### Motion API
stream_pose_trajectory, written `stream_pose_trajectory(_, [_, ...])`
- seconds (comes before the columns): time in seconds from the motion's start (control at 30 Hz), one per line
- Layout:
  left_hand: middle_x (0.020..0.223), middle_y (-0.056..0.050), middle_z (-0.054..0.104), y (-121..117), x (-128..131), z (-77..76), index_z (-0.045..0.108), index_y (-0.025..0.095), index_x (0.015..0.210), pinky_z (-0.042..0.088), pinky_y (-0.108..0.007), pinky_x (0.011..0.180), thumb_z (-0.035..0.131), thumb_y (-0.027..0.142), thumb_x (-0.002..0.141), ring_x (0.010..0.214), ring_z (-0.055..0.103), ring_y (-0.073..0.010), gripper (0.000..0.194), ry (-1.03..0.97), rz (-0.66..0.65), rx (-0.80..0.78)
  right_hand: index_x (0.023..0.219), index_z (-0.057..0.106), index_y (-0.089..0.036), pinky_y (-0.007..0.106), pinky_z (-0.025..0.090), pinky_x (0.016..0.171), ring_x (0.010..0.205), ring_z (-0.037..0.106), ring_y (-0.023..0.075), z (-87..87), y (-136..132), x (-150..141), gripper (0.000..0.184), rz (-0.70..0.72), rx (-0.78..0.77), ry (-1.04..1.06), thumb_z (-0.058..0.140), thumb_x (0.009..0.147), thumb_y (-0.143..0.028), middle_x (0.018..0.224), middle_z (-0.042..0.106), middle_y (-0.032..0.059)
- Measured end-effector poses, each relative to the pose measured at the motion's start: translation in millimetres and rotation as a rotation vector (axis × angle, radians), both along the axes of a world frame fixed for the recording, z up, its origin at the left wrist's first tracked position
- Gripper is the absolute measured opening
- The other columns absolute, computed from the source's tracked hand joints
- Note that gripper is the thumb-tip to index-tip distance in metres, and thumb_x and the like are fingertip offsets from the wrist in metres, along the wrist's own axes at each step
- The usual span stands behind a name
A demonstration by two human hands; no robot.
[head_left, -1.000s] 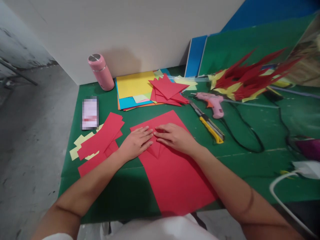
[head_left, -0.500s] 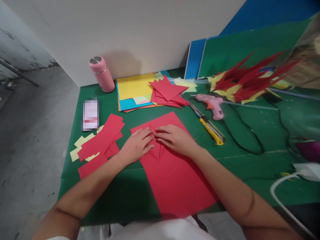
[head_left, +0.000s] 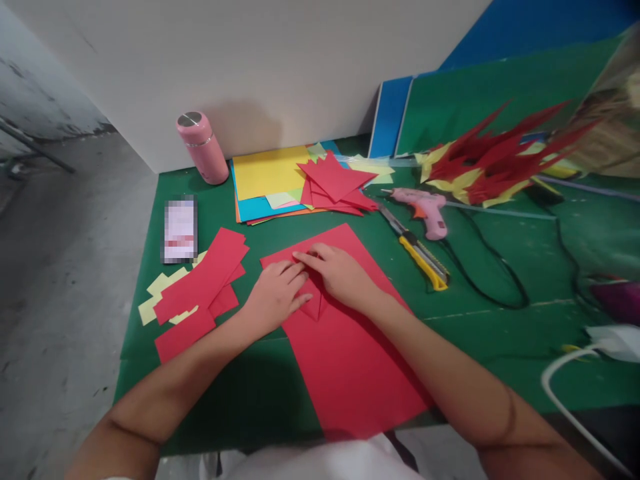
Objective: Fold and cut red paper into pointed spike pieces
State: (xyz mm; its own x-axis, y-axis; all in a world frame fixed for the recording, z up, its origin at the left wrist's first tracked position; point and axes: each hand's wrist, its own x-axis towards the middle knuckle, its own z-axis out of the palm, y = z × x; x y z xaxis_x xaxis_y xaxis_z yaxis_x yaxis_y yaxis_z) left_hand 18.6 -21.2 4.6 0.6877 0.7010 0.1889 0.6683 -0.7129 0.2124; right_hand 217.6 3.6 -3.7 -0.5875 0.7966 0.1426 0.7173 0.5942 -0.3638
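Note:
A small folded piece of red paper (head_left: 313, 305), its lower end pointed with a crease down the middle, lies on a large red sheet (head_left: 357, 373). My left hand (head_left: 276, 288) rests on its left side, fingers bent and tips on the paper. From the right, my right hand (head_left: 336, 268) reaches over its upper part with curled fingers, the forefinger crossing to the left fingertips. Both hands grip and press the folded paper near its top, which they largely hide.
To the left lie red strips (head_left: 203, 280) over pale yellow pieces (head_left: 157, 287), and a blurred-out phone (head_left: 180, 230). A pink bottle (head_left: 204, 150), coloured sheets (head_left: 265, 173) and red cut-outs (head_left: 340, 180) stand behind. Rightward are a utility knife (head_left: 423, 260), glue gun (head_left: 425, 208) and red-yellow paper flames (head_left: 495, 163).
My right hand has shifted left and curled its fingers, its forefinger now meeting my left fingertips. My left fingers have bent more. The large red sheet stays put.

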Motion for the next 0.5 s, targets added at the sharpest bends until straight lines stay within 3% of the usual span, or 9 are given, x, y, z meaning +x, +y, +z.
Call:
stream_pose_trajectory(0.23, [0.127, -0.015, 0.065, -1, 1, 2.0, 0.063, 0.012, 0.121, 0.049, -0.041, 0.094, 0.053, 0.037, 0.097, 0.109, 0.059, -0.0267, 0.036, 0.01, 0.005, -0.014, 0.138, 0.056, -0.013, 0.035, 0.046, 0.075, 0.088, 0.057, 0.0234, 5.7, -1, -8, 0.048, -0.092, -0.054, -0.106, 0.038, 0.093, -0.009, 0.109, 0.06, 0.0147])
stream_pose_trajectory(0.5, [0.129, -0.018, 0.06, -9, 4, -1.1, 0.062, 0.013, 0.121, 0.049, -0.043, 0.094, 0.056, 0.036, 0.096, 0.113, 0.058, -0.0288, 0.035, 0.027, 0.088, 0.019, 0.134, 0.057, -0.013, 0.034, 0.045, 0.075, 0.087, 0.057, 0.0228, 9.8, -1, -13, 0.049, -0.125, -0.071, -0.069, 0.038, 0.09, -0.007, 0.106, 0.061, 0.0139])
